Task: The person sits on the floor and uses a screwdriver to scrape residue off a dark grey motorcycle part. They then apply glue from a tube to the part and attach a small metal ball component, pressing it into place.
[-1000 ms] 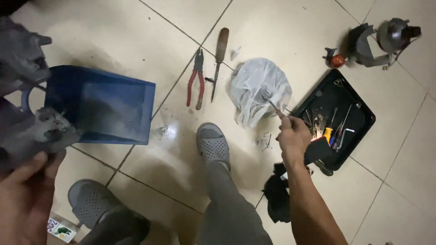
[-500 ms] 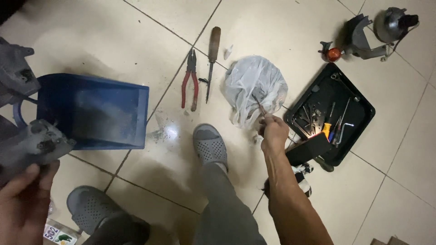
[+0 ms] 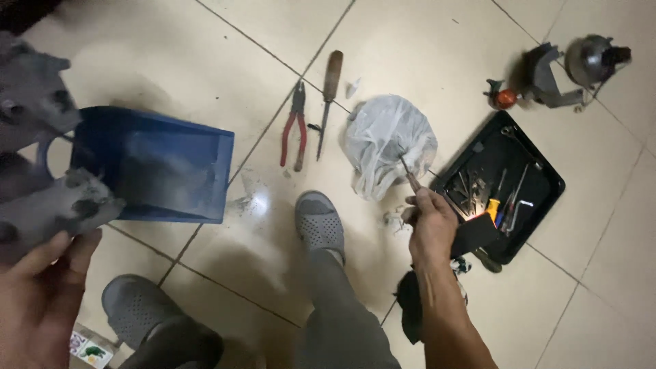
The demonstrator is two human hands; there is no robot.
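- Since the earlier frames, the right hand (image 3: 430, 229) has drawn back from the black tool tray (image 3: 547, 205) toward the centre of the frame; it now sits just left of the tray's lower-left corner.
- The right hand is closed around a thin metal tool (image 3: 408, 174), a slender rod with a darker handle end. The rod points up and left, and its tip lies over the white plastic bag (image 3: 386, 140).
- The left hand (image 3: 37, 301) occupies the lower left corner. Its thumb and fingers press against the underside of a grey metal machine part (image 3: 48, 212). The fingers are partly spread, gripping the part's lower edge.
- A second grey casting (image 3: 27, 96) shows at the upper left edge; whether it joins the held part cannot be told.
- A blue plastic bin (image 3: 157, 167) lies on the tiled floor (image 3: 424, 48), just right of the grey part, its open side facing the camera.
- Red-handled pliers (image 3: 295, 123) and a wooden-handled screwdriver (image 3: 328, 96) lie side by side, upper centre, between bin and bag.
- The tray holds small keys, bits and a yellow-handled tool (image 3: 493, 207).
- A grey clamp-like fixture (image 3: 547, 78) and a round dark device (image 3: 594, 58) stand at upper right, with a small orange piece (image 3: 504, 99) beside them.
- Two grey perforated shoes are visible: one at centre (image 3: 318, 222), one at lower left (image 3: 133, 304).
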